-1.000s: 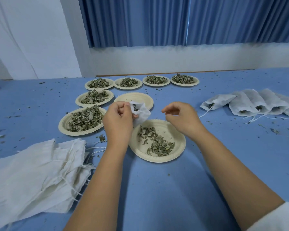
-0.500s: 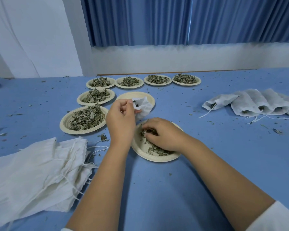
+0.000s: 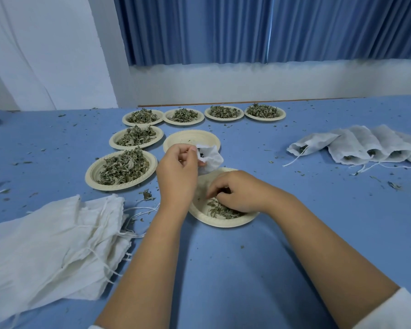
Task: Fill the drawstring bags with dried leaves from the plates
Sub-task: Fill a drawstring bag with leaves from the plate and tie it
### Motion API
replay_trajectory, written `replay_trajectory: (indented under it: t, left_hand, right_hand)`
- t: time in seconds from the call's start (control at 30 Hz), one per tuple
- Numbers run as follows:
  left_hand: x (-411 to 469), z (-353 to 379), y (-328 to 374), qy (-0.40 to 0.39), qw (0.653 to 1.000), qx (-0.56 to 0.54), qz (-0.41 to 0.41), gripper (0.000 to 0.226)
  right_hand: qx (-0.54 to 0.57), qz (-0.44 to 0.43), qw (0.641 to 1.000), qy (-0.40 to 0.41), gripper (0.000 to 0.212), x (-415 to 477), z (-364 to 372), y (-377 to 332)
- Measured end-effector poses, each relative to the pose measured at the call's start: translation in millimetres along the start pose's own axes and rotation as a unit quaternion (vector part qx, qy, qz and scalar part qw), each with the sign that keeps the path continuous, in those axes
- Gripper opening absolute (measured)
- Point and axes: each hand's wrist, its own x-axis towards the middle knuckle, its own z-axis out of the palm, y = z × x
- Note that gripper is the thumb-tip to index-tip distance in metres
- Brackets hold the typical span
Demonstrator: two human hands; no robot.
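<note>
My left hand (image 3: 177,174) pinches the rim of a small white drawstring bag (image 3: 210,159), holding its mouth open above the near paper plate (image 3: 221,220). Dark leaves show inside the bag. My right hand (image 3: 237,192) lies in that plate with its fingers curled into the dried leaves (image 3: 221,211), gathering a pinch. Beside it on the left stands a fuller plate of leaves (image 3: 121,169).
An empty plate (image 3: 190,138) lies just behind the bag. Several more plates of leaves (image 3: 223,112) line the back. A heap of flat empty bags (image 3: 50,248) lies at the near left, filled bags (image 3: 356,148) at the right. Leaf crumbs litter the blue table (image 3: 318,210).
My right hand came down from beside the bag into the near plate and now grabs at the leaves. My left hand and the bag stayed about where they were.
</note>
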Motion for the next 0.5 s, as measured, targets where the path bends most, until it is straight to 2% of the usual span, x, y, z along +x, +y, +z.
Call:
replay_trajectory:
  t: [0.07,0.17,0.27,0.37,0.43,0.5]
  left_hand:
    - [1,-1,0,-0.019,1.000,0.008,-0.010,0.016]
    - [0,-2,1,-0.037,0.999,0.022,-0.006,0.017]
    - [0,-3,3,-0.044,0.999,0.027,-0.003,0.018]
    - [0,-3,3,-0.044,0.999,0.030,-0.002,0.016]
    - [0,-3,3,-0.042,0.999,0.031,0.001,0.016]
    - [0,-3,3,-0.040,0.999,0.033,0.005,0.017]
  right_hand:
    - [0.017,-0.001,1.000,-0.007,0.036,-1,-4,0]
    - [0.040,0.010,0.999,0.029,0.031,-4,-17,3]
    - [0.001,0.033,0.999,-0.019,0.021,-9,-26,8]
    - [-0.062,0.053,0.994,-0.073,0.056,-12,-24,8]
    - [-0.058,0.032,0.995,-0.073,0.059,-11,-19,4]
    - [-0.054,0.009,0.996,-0.064,0.051,-10,-14,2]
